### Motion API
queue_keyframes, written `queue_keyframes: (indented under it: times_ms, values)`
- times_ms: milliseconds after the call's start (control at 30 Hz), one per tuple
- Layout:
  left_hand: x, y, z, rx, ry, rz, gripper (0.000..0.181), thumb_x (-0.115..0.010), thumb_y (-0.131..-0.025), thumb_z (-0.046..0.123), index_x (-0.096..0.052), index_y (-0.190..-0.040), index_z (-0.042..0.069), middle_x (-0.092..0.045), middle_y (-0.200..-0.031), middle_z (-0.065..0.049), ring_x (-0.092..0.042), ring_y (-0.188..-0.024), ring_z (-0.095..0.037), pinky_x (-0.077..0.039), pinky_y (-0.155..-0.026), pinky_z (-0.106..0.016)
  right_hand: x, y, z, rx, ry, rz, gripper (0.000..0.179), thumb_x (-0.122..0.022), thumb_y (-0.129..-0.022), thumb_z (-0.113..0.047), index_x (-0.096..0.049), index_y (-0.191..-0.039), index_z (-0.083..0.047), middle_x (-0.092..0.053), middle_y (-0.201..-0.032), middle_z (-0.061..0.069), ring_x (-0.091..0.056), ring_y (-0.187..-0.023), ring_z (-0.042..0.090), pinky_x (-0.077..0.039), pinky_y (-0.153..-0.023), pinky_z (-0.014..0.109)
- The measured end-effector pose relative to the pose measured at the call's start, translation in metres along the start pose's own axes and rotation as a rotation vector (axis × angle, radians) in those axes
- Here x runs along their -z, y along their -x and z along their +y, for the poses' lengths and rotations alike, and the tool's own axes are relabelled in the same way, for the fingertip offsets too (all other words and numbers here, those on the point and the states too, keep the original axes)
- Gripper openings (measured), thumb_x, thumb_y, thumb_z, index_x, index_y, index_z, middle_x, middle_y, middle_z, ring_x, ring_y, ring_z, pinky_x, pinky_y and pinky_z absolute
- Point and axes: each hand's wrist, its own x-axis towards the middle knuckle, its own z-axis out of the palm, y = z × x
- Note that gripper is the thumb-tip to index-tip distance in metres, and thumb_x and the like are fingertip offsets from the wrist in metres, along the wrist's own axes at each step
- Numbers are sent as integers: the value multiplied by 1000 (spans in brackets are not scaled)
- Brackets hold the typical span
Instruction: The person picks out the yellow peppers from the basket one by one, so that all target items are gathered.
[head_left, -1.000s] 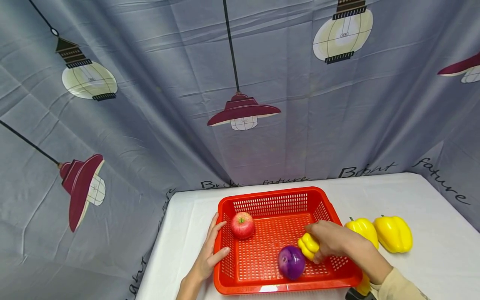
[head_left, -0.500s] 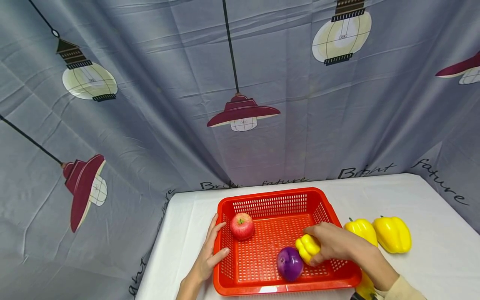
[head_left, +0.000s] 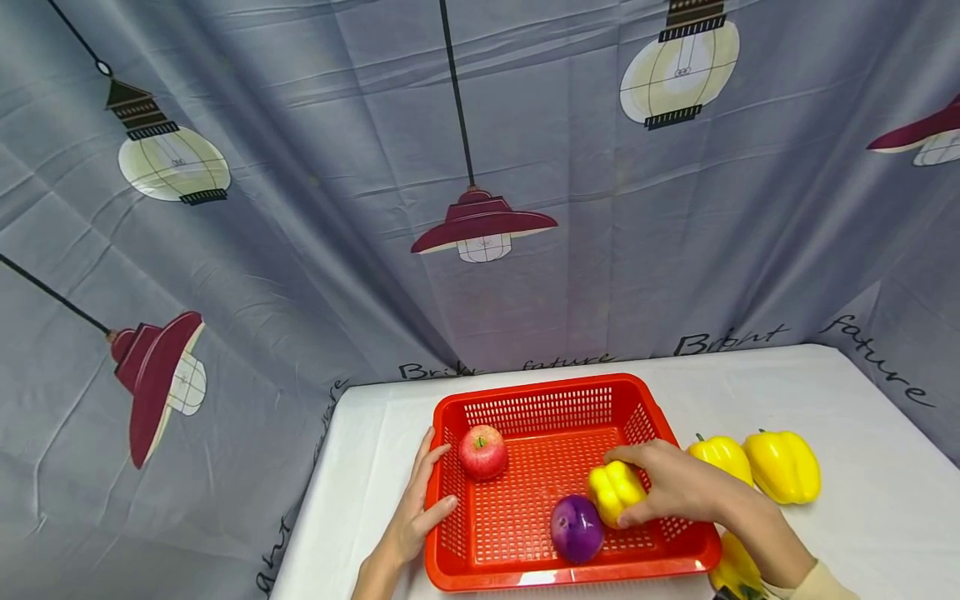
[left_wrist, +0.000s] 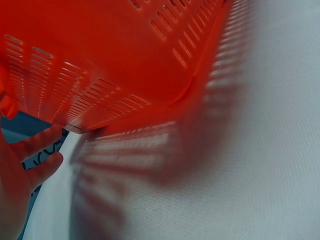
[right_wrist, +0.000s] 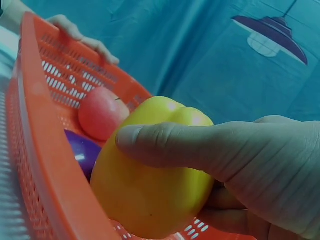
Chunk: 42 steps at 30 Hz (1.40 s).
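My right hand (head_left: 667, 487) holds a yellow bell pepper (head_left: 615, 493) inside the red plastic basket (head_left: 570, 575). In the right wrist view the thumb (right_wrist: 165, 144) lies across the pepper, while the fingers behind it are partly hidden. Beside the pepper sits a round, glossy purple vegetable (head_left: 577, 529) whose kind is unclear. A red apple (head_left: 483, 452) rests near the basket's left wall. My left hand (head_left: 411, 512) rests at that wall's rim with fingers extended and spread. The left wrist view shows two of its fingertips below the slotted wall.
Two yellow bell peppers (head_left: 782, 467) stand on the white table (head_left: 870, 533) right of the basket. Another yellow pepper (head_left: 735, 567) lies partly hidden under the right forearm. A grey curtain (head_left: 337, 275) with printed lamps hangs behind the table.
The right hand has shifted slightly left with the pepper, and more of the pepper shows now. The left hand, apple and purple vegetable stay nearly in place.
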Motion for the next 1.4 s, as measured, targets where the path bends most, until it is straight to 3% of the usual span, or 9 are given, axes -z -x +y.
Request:
queue_keyframes:
  times_ms: [200,500,933,1267,1400]
  values:
    - [0,-1,0,-6,-1,-3,67,-60,-88,22,-42,-152,17,-5,-169,-2,-11,-151,-32,-28,-110,-58,4,4,-2,32,-18,29,75,-86,-73,-52,-64,-130,-8,-65,-108,-9,-57,-85,7,-53,-71,30]
    - [1,0,-2,5,4,-21,66,-58,-90,22,-39,-153,14,-3,-169,-1,-15,-150,-32,-35,-109,-47,10,13,-4,8,-31,56,73,-86,-73,-52,-64,-131,-11,-64,-107,-11,-56,-89,12,-52,-73,30]
    - [-1,0,0,1,-4,0,67,-59,-88,22,-40,-152,12,-4,-169,-2,-11,-151,-33,-29,-110,-55,16,27,-5,-11,-46,120,69,-87,-72,-52,-64,-130,-21,-64,-107,-13,-52,-95,22,-49,-75,40]
    - [1,0,-1,-21,-2,-12,65,-58,-90,21,-40,-152,11,-4,-169,-3,-13,-150,-35,-30,-111,-53,28,42,-5,-18,-13,162,73,-85,-74,-53,-62,-135,-19,-65,-114,-12,-58,-97,15,-54,-81,37]
    - [2,0,-2,-23,-5,-16,65,-58,-90,21,-39,-152,11,-3,-169,-3,-12,-151,-34,-28,-111,-57,31,48,-2,-43,-61,156,70,-86,-75,-47,-62,-135,-20,-65,-116,-9,-59,-100,18,-55,-82,39]
